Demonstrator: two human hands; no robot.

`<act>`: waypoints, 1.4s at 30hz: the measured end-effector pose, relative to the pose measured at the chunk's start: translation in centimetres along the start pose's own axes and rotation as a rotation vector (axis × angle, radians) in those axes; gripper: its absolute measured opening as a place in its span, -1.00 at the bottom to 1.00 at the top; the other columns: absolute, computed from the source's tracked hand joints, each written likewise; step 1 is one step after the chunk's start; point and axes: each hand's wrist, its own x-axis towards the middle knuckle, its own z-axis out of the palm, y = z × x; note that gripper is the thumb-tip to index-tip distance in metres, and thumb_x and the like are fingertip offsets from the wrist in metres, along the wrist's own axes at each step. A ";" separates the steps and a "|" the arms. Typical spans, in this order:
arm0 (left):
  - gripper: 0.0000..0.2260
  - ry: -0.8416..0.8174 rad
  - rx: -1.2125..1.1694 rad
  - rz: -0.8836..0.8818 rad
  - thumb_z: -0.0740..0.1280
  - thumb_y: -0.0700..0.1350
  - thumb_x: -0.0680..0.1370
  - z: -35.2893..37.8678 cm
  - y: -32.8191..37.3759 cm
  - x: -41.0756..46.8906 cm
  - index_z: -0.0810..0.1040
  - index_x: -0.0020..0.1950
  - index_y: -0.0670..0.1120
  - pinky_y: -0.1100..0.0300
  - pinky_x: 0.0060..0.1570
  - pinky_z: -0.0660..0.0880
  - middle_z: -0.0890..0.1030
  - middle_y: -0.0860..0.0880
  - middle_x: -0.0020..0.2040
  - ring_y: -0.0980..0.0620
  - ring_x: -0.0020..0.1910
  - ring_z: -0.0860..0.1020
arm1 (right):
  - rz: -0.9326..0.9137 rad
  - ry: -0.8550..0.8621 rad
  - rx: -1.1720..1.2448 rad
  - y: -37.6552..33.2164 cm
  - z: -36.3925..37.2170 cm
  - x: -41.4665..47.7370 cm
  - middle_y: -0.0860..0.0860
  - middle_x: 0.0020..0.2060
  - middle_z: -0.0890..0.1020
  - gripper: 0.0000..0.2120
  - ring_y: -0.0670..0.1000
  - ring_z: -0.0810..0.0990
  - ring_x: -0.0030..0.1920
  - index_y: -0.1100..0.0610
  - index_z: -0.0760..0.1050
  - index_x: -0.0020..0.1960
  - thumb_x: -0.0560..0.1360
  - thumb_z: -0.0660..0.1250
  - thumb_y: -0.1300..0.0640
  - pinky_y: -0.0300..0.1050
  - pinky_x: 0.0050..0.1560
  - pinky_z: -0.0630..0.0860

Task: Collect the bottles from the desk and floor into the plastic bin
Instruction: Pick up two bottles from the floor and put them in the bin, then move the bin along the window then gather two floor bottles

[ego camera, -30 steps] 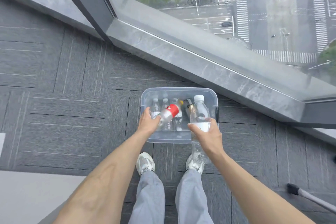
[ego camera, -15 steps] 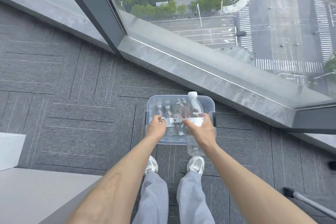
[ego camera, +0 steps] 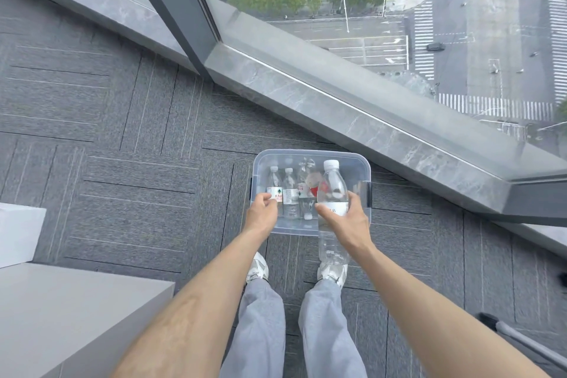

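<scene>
Bin (ego camera: 310,152) holds four bottles (ego camera: 289,193); right hand (ego camera: 348,224) grips one large bottle (ego camera: 333,186).

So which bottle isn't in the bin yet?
The large clear white-capped bottle gripped in the right hand; the smaller bottles already lie inside the plastic bin.

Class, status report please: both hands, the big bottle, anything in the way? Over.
Left hand fingers loosely curled, holding nothing. Right hand grips large clear bottle above plastic bin, not yet in. Small bottles already inside; nothing blocks the drop.
</scene>
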 end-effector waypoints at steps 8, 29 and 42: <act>-0.69 0.025 0.041 0.017 0.08 -0.11 0.65 -0.9 0.1 3.8 0.38 0.38 -0.08 0.20 0.08 0.29 0.47 -0.03 0.34 0.08 0.08 0.42 | 0.029 -0.082 -0.060 -1.4 3.7 4.6 0.04 0.15 0.56 -0.45 0.08 0.54 0.13 0.03 0.35 0.27 0.38 0.43 -0.15 -0.02 0.08 0.45; -0.69 0.050 0.001 -0.008 0.10 -0.08 0.63 -5.9 1.8 1.9 0.44 0.35 -0.06 0.16 0.11 0.34 0.52 -0.05 0.30 0.00 0.14 0.47 | 0.174 -0.059 -0.029 -5.7 4.2 3.9 0.06 0.13 0.64 -0.59 0.09 0.58 0.14 0.13 0.55 0.24 0.44 0.34 0.00 0.00 0.20 0.47; -0.73 0.026 -0.269 0.132 0.09 -0.13 0.62 -8.0 14.7 -18.1 0.47 0.23 -0.12 -0.02 0.26 0.43 0.55 -0.09 0.17 -0.04 0.10 0.47 | 0.040 0.028 0.132 -14.4 -9.6 -13.6 0.03 -0.18 0.61 -0.82 -0.10 0.54 -0.36 0.17 0.57 0.10 0.56 0.24 0.18 -0.24 -0.44 0.42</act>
